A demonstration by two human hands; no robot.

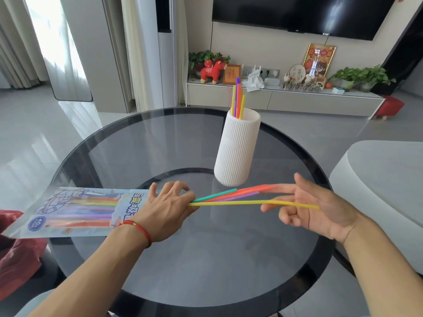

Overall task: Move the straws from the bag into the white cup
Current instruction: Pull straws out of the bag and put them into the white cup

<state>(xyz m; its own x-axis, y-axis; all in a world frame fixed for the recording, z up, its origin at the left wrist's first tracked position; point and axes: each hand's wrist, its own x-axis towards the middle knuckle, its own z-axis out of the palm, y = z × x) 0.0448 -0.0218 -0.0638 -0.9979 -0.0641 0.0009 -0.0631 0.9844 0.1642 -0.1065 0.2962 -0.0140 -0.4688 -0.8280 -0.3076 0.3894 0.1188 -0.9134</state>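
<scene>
Thin plastic straws (229, 196) in green, orange, purple and yellow fan out of the flat printed plastic bag (75, 211) lying on the round smoked-glass table (160, 259). More bright straws show through its clear window, beside a "40" badge. The left hand (168, 208) pins the bag's mouth; the right hand (318, 209) pinches the straws' far ends. A tall ribbed white cup (237, 152) stands upright, holding several straws (238, 99).

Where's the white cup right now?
Head view: the white cup stands upright on the glass table, right of centre on its far half, just beyond the right hand, with several straws already in it.
</scene>
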